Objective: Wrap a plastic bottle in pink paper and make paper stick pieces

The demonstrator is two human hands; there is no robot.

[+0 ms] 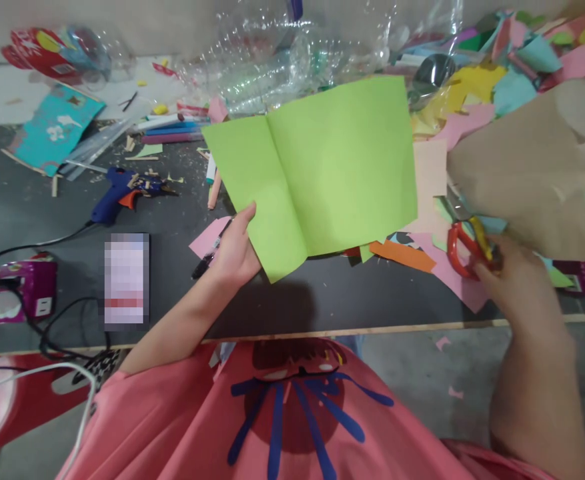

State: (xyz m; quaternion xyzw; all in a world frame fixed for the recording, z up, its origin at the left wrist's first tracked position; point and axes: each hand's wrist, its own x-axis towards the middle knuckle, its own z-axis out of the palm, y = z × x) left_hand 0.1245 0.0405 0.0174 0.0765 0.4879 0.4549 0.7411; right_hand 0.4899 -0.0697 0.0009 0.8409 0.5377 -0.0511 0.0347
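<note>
A bright green sheet of paper (347, 167) with a crease toward its left side is held up over the table. My left hand (237, 253) pinches its lower left edge, thumb on top and the other fingers hidden beneath. Off to the right, my right hand (517, 277) is closed on the handles of a pair of scissors (462, 250), red and yellow, with the blades pointing away from me over paper scraps. Under my left wrist lie a black marker (203, 265) and a pink paper scrap (207, 239).
A blue glue gun (115, 197), a phone (126, 280) and a purple box (32, 287) with cables lie left. Behind are several markers (177, 130) and clear plastic bottles (257, 73). Coloured scraps and brown paper (512, 173) cover the right. The table's front edge (372, 330) runs before me.
</note>
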